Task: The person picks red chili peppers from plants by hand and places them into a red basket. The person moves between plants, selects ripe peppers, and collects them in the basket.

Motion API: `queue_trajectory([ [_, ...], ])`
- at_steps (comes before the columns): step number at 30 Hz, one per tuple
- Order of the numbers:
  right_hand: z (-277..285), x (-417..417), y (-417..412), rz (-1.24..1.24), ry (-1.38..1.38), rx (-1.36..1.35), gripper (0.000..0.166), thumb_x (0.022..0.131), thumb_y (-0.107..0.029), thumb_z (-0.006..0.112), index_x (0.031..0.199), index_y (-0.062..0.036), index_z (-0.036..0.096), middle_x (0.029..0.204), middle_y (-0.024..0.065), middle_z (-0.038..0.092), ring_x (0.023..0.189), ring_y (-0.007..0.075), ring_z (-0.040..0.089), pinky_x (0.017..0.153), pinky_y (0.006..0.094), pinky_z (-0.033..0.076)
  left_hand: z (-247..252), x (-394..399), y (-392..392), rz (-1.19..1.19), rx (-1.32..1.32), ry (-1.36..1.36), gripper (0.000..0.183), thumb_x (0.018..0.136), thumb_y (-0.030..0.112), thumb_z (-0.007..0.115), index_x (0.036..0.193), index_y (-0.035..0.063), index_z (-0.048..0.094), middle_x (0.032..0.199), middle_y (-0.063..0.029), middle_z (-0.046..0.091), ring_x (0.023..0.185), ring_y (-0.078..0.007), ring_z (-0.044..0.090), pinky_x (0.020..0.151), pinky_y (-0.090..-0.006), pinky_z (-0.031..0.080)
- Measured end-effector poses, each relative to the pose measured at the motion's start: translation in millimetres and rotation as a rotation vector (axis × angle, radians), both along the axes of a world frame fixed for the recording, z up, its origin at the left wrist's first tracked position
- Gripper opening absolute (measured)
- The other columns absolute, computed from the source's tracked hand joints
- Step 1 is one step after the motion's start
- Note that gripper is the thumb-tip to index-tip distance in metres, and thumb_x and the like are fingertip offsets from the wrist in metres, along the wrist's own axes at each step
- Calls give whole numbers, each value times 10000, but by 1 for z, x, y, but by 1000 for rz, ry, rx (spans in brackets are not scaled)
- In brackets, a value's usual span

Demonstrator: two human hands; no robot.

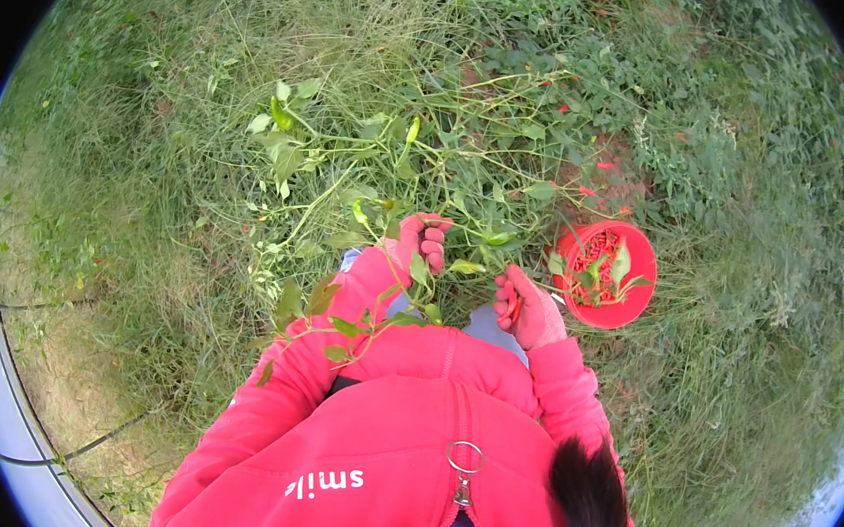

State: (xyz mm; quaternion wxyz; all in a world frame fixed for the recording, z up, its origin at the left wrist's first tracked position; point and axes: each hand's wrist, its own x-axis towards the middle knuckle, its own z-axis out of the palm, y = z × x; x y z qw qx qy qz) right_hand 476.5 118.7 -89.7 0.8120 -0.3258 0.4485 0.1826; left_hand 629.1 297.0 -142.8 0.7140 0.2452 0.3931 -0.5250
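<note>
A chili pepper plant (439,152) spreads its branches in front of me, with green chili peppers (467,267) hanging among its leaves. My left hand (425,243) is among the stems, its fingers curled; whether a stem is pinched in them is unclear. One leafy branch (341,326) arches over my left sleeve. In the curled fingers of my right hand (532,311) are red chili peppers (511,305). Just right of that hand stands a red bucket (641,271), holding many small red chilies (597,258) and partly covered by leaves.
Tall grass and weeds (218,95) surround the plant. Several red chilies (588,191) show near a patch of bare reddish soil (612,156) beyond the bucket. Dark thin bent poles or hoses (106,435) lie at the lower left, beside a pale curved edge (14,446).
</note>
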Motion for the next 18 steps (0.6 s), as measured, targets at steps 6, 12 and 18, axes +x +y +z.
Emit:
queue_trajectory([
  [6,-28,0,6,-98,-224,-154,264,815,-219,638,966,-24,543,763,38,579,572,115,518,479,231,413,8,2,-1,19,-49,57,153,844,198,496,852,58,556,526,91,340,408,-52,282,397,-220,286],
  [12,-22,7,7,-8,-508,-424,204,880,-241,544,927,-43,534,710,57,574,580,119,519,499,244,422,5,25,25,132,-513,202,144,849,201,508,873,71,563,505,120,335,401,-21,304,389,-199,276],
  [18,-56,-7,-7,-327,-67,-7,186,841,-259,606,921,-123,507,641,-15,487,491,109,461,402,240,354,-10,36,110,271,-444,39,203,883,265,465,957,113,578,506,50,423,413,-80,379,439,-247,396],
])
